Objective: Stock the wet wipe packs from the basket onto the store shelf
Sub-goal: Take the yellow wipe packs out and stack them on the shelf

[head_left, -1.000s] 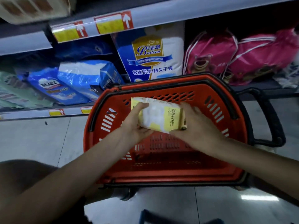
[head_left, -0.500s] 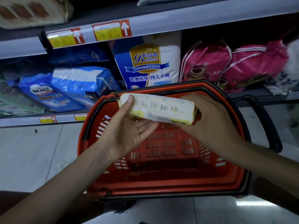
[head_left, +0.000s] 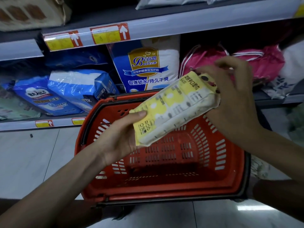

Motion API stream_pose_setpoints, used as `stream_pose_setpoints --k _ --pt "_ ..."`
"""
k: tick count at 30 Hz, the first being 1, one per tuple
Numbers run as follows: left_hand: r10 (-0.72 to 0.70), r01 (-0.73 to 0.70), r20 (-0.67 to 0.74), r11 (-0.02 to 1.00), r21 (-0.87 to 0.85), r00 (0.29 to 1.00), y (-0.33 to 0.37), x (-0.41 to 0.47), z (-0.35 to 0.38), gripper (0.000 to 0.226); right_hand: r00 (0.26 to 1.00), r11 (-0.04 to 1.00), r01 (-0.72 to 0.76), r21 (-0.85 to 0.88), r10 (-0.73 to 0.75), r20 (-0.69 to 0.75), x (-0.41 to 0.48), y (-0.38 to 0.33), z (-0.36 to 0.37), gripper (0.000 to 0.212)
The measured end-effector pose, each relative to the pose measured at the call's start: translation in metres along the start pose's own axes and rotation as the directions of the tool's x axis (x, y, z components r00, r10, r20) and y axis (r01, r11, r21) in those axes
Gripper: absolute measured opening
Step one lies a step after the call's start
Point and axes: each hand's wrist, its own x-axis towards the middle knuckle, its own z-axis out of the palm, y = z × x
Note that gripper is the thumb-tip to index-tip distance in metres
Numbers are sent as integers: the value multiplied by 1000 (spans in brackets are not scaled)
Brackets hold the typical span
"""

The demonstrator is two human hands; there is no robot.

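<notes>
A yellow and white wet wipe pack (head_left: 174,107) is held tilted above the red basket (head_left: 164,191), its right end higher. My left hand (head_left: 118,139) grips its lower left end, thumb on top. Around the upper right end my right hand (head_left: 233,102) is wrapped, fingers partly spread. The basket stands on the floor before the shelving, and its inside looks bare of packs. The shelf edge (head_left: 148,25) with red and yellow price tags runs above.
The low shelf holds blue packs (head_left: 69,92), a tall white and blue bag (head_left: 148,68) and pink bags (head_left: 246,63). More goods lie on the upper shelf. The basket's black handle shows at its far rim. Pale tiled floor (head_left: 29,158) lies at the left.
Both hands have lifted the pack out of the basket, up and to the right, and turned it so its printed face shows. The view has moved closer to the shelf.
</notes>
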Motion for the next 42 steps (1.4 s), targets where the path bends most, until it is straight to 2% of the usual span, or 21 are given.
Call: stream_pose_setpoints --k 2,4,5,6,7,9,10,12,14,16,19,21,23,27,29,32,36,39,42 --pt "-33 34 21 999 -38 999 -7 -1 -3 74 968 961 -247 126 238 83 -6 -2 2 94" --pt "-79 81 43 995 -60 996 -13 -1 -4 76 871 840 -485 242 440 218 -10 0 6 113" --pt "-100 103 56 993 -49 993 -16 -1 -3 73 809 759 -582 292 505 300 -13 2 8 113" --pt "-119 120 59 992 -26 991 -19 0 -2 70 744 673 -664 326 547 384 -16 4 12 106" --pt "-129 129 50 992 -3 990 -21 1 0 66 675 581 -734 351 572 466 -19 3 15 87" --pt "-121 121 38 993 13 992 -23 3 5 56 524 352 -851 389 617 587 -22 -3 19 34" --pt "-113 113 43 994 7 993 -24 4 7 53 444 222 -889 401 636 631 -22 -7 19 22" --pt "-103 104 55 994 -21 993 -23 6 11 52 353 38 -904 425 627 695 -24 -15 15 24" --pt "-90 93 61 995 -45 994 -21 8 14 46 330 -55 -889 455 613 718 -18 -19 13 27" --pt "-62 65 44 996 -60 997 -17 10 19 38 360 -54 -876 480 590 723 -13 -22 10 30" --pt "7 -7 4 999 -51 1000 -12 17 24 43 446 37 -857 514 553 704 -8 -28 9 38" --pt "63 -63 2 998 -17 998 -8 21 28 52 532 128 -822 555 521 668 -4 -34 6 35" --pt "128 -128 14 991 25 992 -2 23 35 61 631 237 -759 606 494 598 -1 -40 -1 23" --pt "298 -293 -3 940 175 955 20 23 58 68 808 401 -575 714 417 417 9 -44 -18 37" --pt "376 -365 7 894 261 926 34 21 68 67 860 441 -494 750 378 344 17 -43 -27 41" --pt "457 -436 52 800 413 888 54 15 81 63 895 432 -405 806 369 251 30 -43 -39 47" --pt "561 -484 109 580 655 820 82 1 100 55 914 447 -328 832 373 160 45 -46 -54 49" --pt "620 -502 117 494 710 776 93 -10 112 55 924 467 -284 837 368 108 55 -50 -69 53" --pt "686 -541 102 465 701 721 90 -23 123 61 928 499 -237 834 369 43 60 -62 -87 51"
